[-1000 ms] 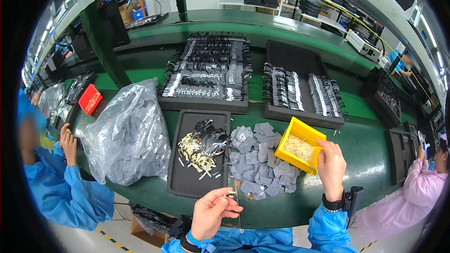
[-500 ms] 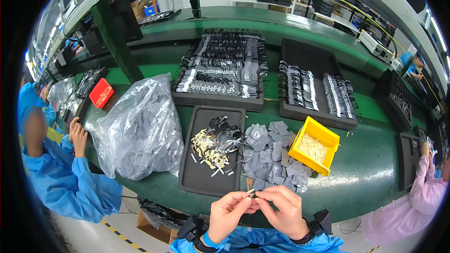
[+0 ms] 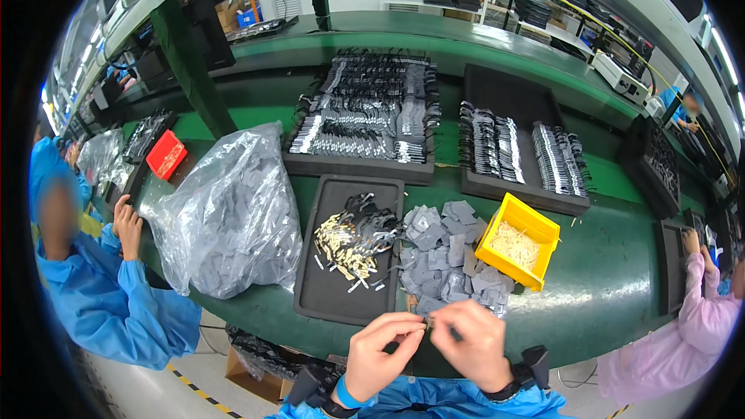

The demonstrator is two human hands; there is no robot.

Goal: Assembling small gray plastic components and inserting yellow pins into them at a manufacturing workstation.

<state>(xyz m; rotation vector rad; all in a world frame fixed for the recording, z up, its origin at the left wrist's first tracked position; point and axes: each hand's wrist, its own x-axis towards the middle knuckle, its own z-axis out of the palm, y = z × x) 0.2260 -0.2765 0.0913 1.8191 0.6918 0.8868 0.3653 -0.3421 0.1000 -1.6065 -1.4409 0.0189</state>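
Note:
At the near edge of the table my left hand (image 3: 379,355) and my right hand (image 3: 475,347) meet fingertip to fingertip. Thumb and forefinger of each hand are pinched together around a small dark part (image 3: 427,321), mostly covered by the fingers, so its kind does not show. Just beyond them lies a loose pile of flat grey pieces (image 3: 440,258). Left of that, a black tray (image 3: 317,295) bears a heap of short black cables (image 3: 371,221) with pale, gold-looking ends (image 3: 341,248). A yellow bin (image 3: 534,279) holding small cream-coloured pieces (image 3: 514,244) stands right of the pile.
A large clear bag (image 3: 233,217) of grey pieces sits left of the tray. Farther back, two black foam trays (image 3: 365,167) (image 3: 528,195) hold rows of cabled parts. A red bin (image 3: 166,154) lies far left. People in blue (image 3: 116,302) and pink (image 3: 702,326) work on either side.
The pale-ended piece that stuck out between my fingertips no longer shows. My right hand has turned and lifted slightly, its fingers more curled and blurred; my left thumb has dropped away from its knuckles.

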